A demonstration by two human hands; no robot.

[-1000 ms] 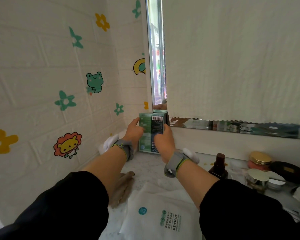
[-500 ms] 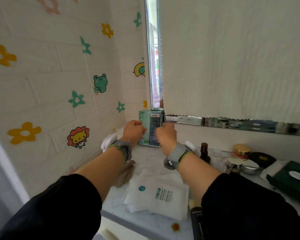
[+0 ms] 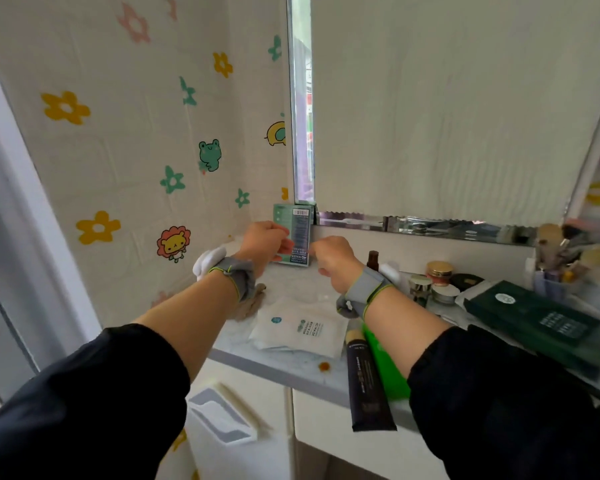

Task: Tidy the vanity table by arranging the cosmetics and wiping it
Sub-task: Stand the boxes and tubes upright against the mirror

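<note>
A green mask box (image 3: 297, 233) stands upright in the back left corner of the marble vanity table (image 3: 278, 363), against the mirror frame. My left hand (image 3: 264, 242) grips the box's left side, thumb across its front. My right hand (image 3: 331, 259) hovers just right of the box with fingers loosely curled and nothing in them. White mask sachets (image 3: 300, 329) lie flat near the front edge. A white cloth (image 3: 209, 259) is bunched by the left wall, and a beige cloth (image 3: 253, 301) lies under my left wrist.
A black tube (image 3: 364, 375) and a green item (image 3: 385, 368) overhang the front edge, beside a brown stain (image 3: 324, 366). To the right are a brown bottle (image 3: 373, 260), gold-lidded jars (image 3: 439, 271), a dark green box (image 3: 541, 323) and a brush holder (image 3: 551, 271). White fabric (image 3: 447, 116) covers the mirror.
The box has been lowered onto the tabletop in the corner. My right hand has come off it and drawn back slightly. The view has pulled back and shows more of the table.
</note>
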